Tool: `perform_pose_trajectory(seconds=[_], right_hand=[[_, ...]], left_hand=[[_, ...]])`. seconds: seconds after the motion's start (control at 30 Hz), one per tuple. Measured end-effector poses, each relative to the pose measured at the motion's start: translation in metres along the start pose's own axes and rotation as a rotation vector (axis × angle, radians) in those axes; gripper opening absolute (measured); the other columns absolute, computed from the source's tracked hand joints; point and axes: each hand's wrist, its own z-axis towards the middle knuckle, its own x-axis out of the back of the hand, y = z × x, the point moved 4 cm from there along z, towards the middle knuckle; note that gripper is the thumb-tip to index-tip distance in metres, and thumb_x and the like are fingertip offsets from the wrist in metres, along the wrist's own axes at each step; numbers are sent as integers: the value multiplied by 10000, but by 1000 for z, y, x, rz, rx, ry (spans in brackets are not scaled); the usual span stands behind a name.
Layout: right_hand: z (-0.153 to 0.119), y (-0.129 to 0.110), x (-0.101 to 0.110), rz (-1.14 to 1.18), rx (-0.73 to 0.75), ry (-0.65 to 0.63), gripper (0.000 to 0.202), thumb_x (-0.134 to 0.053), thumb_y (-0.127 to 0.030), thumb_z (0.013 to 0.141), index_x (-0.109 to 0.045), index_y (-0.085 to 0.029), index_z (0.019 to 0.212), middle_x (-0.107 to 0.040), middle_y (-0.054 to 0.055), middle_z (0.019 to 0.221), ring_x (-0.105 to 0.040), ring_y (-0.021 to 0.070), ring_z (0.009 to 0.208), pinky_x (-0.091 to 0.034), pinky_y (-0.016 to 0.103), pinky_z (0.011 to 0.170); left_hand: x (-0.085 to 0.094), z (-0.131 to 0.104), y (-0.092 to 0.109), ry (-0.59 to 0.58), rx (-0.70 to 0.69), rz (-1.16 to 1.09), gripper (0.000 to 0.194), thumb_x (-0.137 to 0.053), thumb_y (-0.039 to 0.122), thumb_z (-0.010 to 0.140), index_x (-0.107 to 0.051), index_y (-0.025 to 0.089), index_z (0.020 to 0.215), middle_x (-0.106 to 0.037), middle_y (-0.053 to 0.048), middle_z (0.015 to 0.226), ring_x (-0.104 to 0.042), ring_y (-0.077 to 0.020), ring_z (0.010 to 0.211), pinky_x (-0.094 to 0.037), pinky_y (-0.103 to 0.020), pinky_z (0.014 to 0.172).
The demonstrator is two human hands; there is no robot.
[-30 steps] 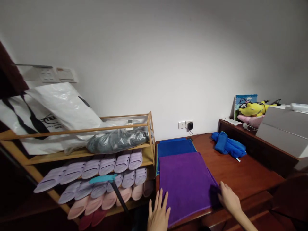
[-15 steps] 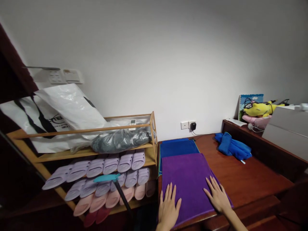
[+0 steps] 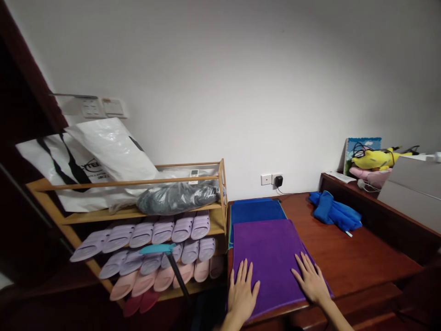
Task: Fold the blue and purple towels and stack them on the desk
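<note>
A purple towel (image 3: pixel 267 248) lies spread flat on the reddish-brown wooden table (image 3: pixel 365 262), its near edge along the table's front. My left hand (image 3: pixel 242 289) rests palm down on its near left part, fingers stretched out. On the near right part lies my right hand (image 3: pixel 311 278), flat, with its fingers apart. Neither hand grips anything. Beneath the towel's far edge a blue towel (image 3: pixel 257 210) shows, also laid flat. A crumpled blue cloth (image 3: pixel 334 210) with a small white tag sits farther right on the table.
Left of the table stands a wooden shoe rack (image 3: pixel 74 218) with several lilac slippers (image 3: pixel 141 233) and pink ones. White bags (image 3: pixel 113 147) lie on its top. A black plug (image 3: pixel 279 181) is in the wall. At right are a yellow plush toy (image 3: pixel 372 159) and grey drawers (image 3: pixel 409 181).
The view has turned slightly left, so the rack and bags appear farther right. Both hands stay flat on the purple towel, with almost no movement.
</note>
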Motion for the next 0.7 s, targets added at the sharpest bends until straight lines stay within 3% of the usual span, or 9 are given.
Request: perform_pose_trajectory(seconds=[0.17,0.47,0.6,0.7], right_hand=[[-2,-2,4,-20,-4,-10,714,-206,-665,846,-263,-244,1419,-217,56,1509,-172,208,1391,-201,480,1107],[-24,4,-6,0,15,73,680,-264,-645,847,-275,-269,1414,-264,55,1496,-230,227,1374,-246,501,1089],[-45,11,-9,-4,19,97,678,-289,-648,842,-280,-282,1412,-295,54,1483,-293,230,1350,-312,500,1057],[-57,18,-10,-52,65,137,647,-302,-647,842,-384,-282,1369,-378,72,1441,-390,247,1298,-400,483,988]], left_hand=[[8,-1,6,-30,9,2,596,-273,480,907,-218,223,1442,-137,-60,1523,-127,-239,1397,-153,-517,1121],[4,-19,6,-3,-10,-8,588,-268,489,917,-194,239,1444,-148,-54,1521,-153,-246,1392,-188,-507,1116],[0,-35,5,30,-49,3,562,-249,469,933,-156,258,1445,-161,-36,1516,-182,-240,1386,-224,-492,1105],[-9,-46,-2,58,-92,34,557,-269,456,934,-135,273,1443,-189,-29,1505,-245,-243,1368,-268,-477,1086]])
